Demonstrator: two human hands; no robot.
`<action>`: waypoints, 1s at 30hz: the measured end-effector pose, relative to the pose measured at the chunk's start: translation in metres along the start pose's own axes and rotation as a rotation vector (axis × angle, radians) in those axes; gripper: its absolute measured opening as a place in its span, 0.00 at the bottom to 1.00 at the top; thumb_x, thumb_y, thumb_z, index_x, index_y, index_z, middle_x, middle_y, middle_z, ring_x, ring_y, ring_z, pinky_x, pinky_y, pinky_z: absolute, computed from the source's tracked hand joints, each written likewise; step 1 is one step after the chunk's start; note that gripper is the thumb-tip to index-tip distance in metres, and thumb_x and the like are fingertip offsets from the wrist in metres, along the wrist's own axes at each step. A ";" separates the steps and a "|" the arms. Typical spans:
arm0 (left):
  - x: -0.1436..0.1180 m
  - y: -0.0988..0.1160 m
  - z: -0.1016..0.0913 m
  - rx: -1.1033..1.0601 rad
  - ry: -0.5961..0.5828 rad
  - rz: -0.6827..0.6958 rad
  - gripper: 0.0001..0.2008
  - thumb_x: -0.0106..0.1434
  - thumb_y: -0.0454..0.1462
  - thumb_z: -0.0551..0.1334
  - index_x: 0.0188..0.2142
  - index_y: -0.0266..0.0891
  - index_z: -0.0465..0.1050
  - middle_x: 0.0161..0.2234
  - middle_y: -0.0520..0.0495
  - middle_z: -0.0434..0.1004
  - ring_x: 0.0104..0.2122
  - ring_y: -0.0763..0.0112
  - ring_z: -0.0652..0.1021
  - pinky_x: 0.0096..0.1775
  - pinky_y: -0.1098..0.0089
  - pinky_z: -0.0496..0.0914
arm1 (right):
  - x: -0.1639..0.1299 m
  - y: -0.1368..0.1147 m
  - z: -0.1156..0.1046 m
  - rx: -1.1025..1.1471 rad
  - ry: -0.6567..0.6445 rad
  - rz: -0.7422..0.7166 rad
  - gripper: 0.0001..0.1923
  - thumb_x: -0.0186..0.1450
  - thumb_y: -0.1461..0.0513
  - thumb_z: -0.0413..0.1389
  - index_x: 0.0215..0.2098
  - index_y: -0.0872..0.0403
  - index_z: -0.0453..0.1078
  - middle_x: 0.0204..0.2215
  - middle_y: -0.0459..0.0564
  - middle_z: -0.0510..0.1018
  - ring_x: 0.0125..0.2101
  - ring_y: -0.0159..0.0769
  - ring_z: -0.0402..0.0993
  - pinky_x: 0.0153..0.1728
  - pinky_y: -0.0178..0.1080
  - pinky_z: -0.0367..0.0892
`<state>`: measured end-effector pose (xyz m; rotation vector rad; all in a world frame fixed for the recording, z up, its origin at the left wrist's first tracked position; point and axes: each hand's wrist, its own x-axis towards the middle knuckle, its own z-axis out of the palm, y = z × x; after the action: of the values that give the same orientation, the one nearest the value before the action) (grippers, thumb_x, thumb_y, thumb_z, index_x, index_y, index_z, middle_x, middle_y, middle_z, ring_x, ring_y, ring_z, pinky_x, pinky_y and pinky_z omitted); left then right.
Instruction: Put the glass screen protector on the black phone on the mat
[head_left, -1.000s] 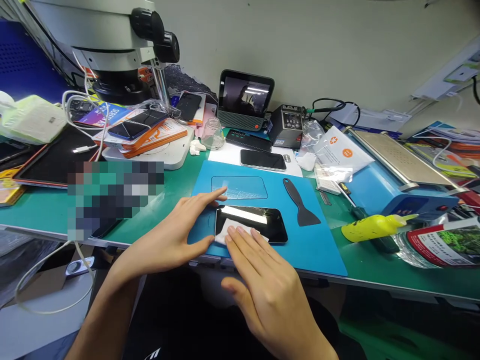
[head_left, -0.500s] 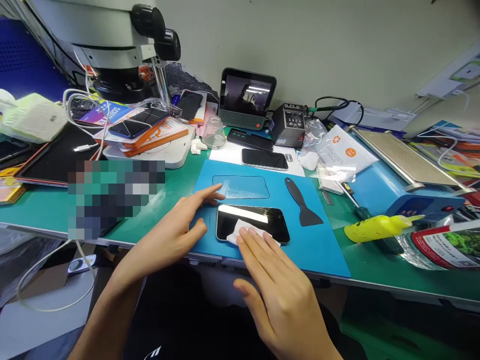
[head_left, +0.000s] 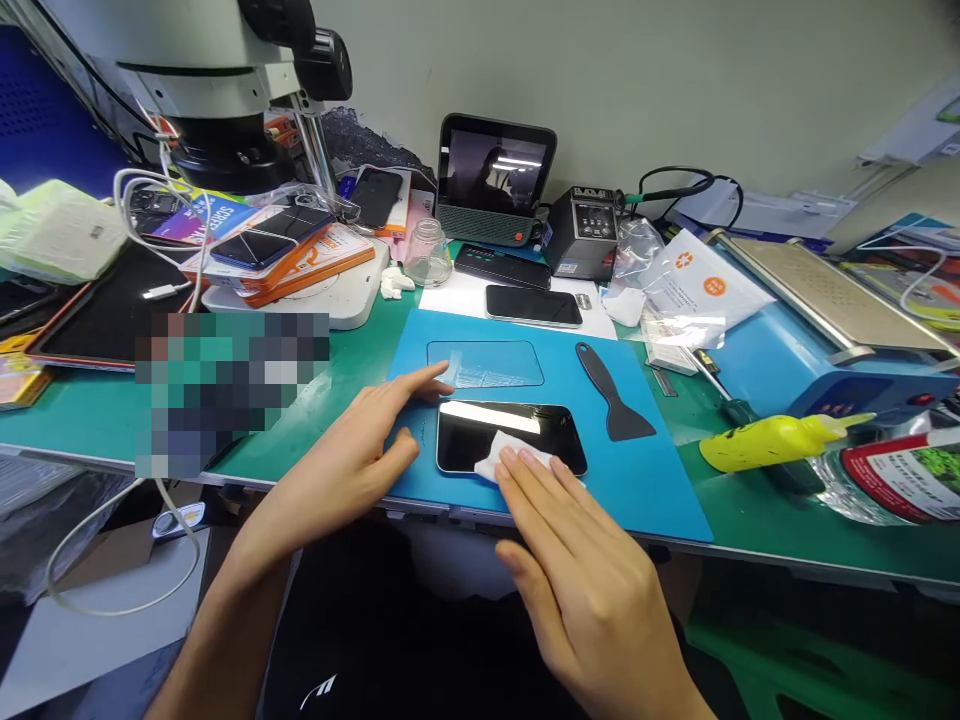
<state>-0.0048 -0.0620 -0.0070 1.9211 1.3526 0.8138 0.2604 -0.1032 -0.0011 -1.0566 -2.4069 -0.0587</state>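
A smartphone (head_left: 465,440) with a black glossy screen lies flat on a blue mat (head_left: 637,500). My right hand (head_left: 581,560) presses a white wipe (head_left: 489,462) against the lower right of that screen, fingers together and thumb apart. My left hand (head_left: 367,430) is open at the phone's left end, its fingers stretched over the mat and touching nothing I can make out. Just behind the phone is a clear, black-edged screen protector (head_left: 487,365), close to my left fingertips. A dark plastic scraper (head_left: 611,395) rests to the right.
At the back, another phone (head_left: 532,306) lies on white paper before a smart display (head_left: 491,180). A microscope (head_left: 225,100) overhangs stacked boxes at left. On the right are a yellow bottle (head_left: 765,445), a clear labelled container (head_left: 900,480) and a blue machine (head_left: 840,395).
My right hand has slid the wipe a little to the right along the screen. My left hand stays by the phone's left end. The whole view has shifted slightly.
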 end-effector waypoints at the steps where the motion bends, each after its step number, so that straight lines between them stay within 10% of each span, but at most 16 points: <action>1: 0.000 0.000 0.000 0.000 0.002 0.001 0.35 0.74 0.32 0.52 0.76 0.61 0.51 0.68 0.53 0.71 0.69 0.62 0.68 0.72 0.52 0.57 | 0.004 0.003 0.002 -0.004 0.003 0.014 0.24 0.79 0.61 0.52 0.69 0.63 0.69 0.68 0.57 0.73 0.70 0.46 0.69 0.72 0.50 0.65; 30: -0.003 -0.005 0.004 0.040 0.034 -0.023 0.32 0.75 0.39 0.54 0.76 0.57 0.54 0.68 0.47 0.72 0.69 0.49 0.70 0.72 0.41 0.58 | -0.006 0.022 -0.003 -0.038 0.032 0.157 0.25 0.79 0.60 0.53 0.70 0.62 0.67 0.68 0.59 0.73 0.69 0.47 0.69 0.71 0.53 0.66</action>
<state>-0.0052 -0.0643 -0.0131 1.9266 1.4181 0.8178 0.2805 -0.0921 -0.0048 -1.2493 -2.2941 -0.0666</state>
